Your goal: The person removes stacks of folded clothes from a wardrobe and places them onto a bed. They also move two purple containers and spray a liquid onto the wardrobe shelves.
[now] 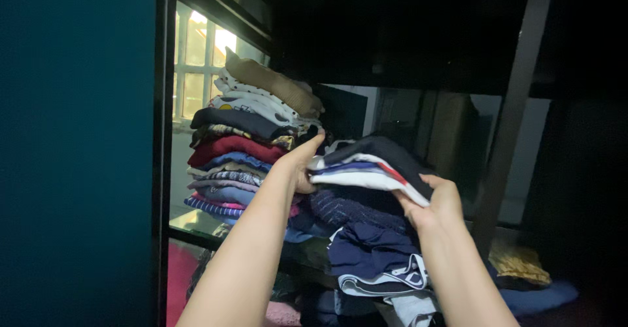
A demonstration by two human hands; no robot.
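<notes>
A: Hand states?
B: Left hand (299, 165) and right hand (433, 204) both grip a folded black-and-white garment (373, 169), one at each end.
A: Surroundings?
B: Tall stack of folded clothes (245, 147) just left of left hand; navy pile (366, 245) directly below garment.

Tall stack of folded clothes (245, 150), window (196, 59), yellow cloth (520, 261)

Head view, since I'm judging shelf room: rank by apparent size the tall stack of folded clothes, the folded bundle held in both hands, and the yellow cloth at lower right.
1. Tall stack of folded clothes.
2. Folded bundle, gripped by the left hand and right hand; it is nearer the camera, so it may look larger than it is.
3. Yellow cloth.
</notes>
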